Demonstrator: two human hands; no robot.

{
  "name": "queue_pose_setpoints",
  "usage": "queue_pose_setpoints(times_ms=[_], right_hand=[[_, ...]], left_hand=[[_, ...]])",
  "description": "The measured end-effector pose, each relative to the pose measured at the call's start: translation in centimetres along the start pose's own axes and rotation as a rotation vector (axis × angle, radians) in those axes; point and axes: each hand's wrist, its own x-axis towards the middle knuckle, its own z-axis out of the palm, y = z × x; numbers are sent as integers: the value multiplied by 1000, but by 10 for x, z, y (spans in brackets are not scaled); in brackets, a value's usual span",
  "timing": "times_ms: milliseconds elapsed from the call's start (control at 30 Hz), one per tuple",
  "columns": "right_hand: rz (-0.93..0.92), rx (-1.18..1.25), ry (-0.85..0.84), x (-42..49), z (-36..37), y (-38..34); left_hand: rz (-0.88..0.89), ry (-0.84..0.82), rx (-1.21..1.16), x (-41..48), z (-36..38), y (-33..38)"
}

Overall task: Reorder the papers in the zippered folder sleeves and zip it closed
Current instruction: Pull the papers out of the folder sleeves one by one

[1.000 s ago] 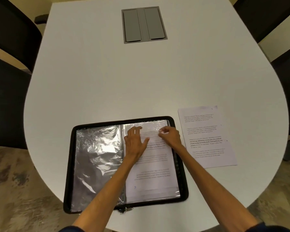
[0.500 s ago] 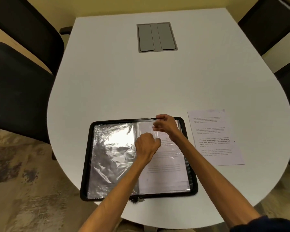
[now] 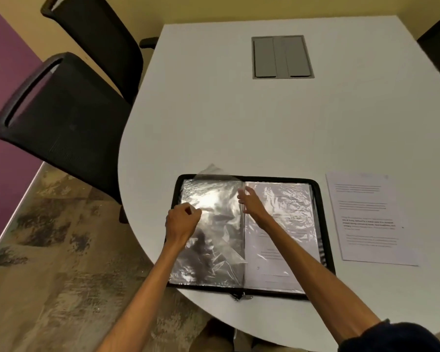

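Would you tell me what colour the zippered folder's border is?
The folder border is black; the head view shows it best.

White table (image 3: pixel 239 123) bears open folder (image 3: pixel 324 224), loose sheet (image 3: pixel 371 219).

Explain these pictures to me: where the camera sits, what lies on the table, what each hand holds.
No machine here: a person works with two bare hands, filmed by one camera worn on the head, looking down. On the white table lies an open black zippered folder. The left hand is curled and pinches a clear sleeve over the folder's left half. The right hand is open, fingers resting near the spine. A printed paper sits in the right-hand sleeve. A loose printed sheet lies on the table right of the folder. A grey hatch is set into the table farther off; black chairs stand at left.
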Motion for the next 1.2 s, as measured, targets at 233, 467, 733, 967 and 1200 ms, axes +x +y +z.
queue_pose_setpoints(times_ms=[233,467,733,967,1200], right_hand=[[-273,-775,-202,4,35,34],[-332,-792,-191,8,27,38],[-301,-640,225,8,-57,34],[-236,-627,362,16,-133,46],[-263,-921,346,25,-162,55]], left_hand=[[-133,-34,88,8,-11,-55],[-153,-52,263,17,7,-72],[184,-121,158,34,59,-12],[383,-268,44,50,118,54],[410,-427,147,49,163,92]])
